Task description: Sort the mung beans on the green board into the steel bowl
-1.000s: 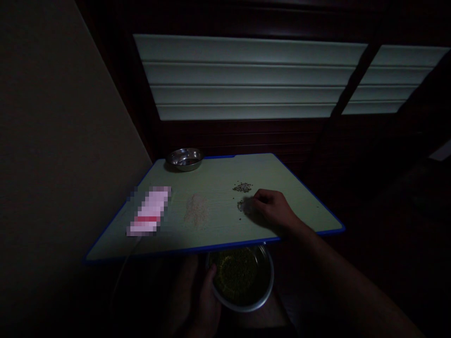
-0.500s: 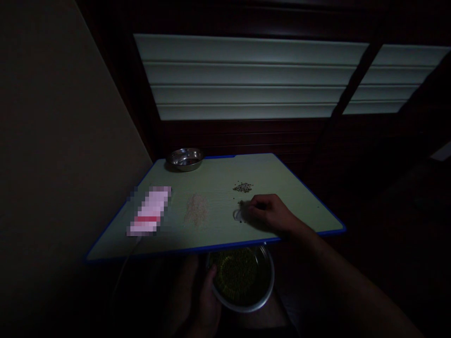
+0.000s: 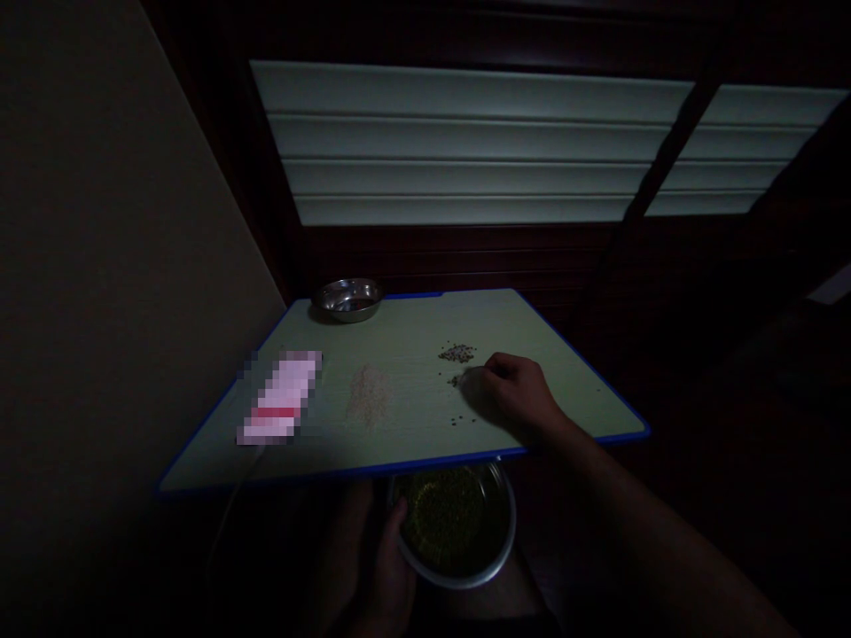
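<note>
My right hand (image 3: 515,396) rests on a pale board with a blue rim (image 3: 412,461), fingers curled and pinched beside a small cluster of dark grains (image 3: 456,381). What the fingertips hold is too small to make out. Another little heap of dark grains (image 3: 457,354) lies just beyond. A few stray grains (image 3: 456,420) sit nearer the front. Below the board's front edge my left hand (image 3: 392,567) grips the rim of a metal bowl (image 3: 493,551) full of green beans (image 3: 444,518).
A pale heap of rice-like grains (image 3: 370,394) lies mid-board. A blurred pink and white packet (image 3: 282,396) sits at the left with a cable trailing off. A small steel dish (image 3: 347,299) stands at the far corner. A wall is left, shuttered windows behind.
My right hand slid toward the front of the board half a second ago, then drew back toward the dark grain cluster. The bowl and my left hand stayed put.
</note>
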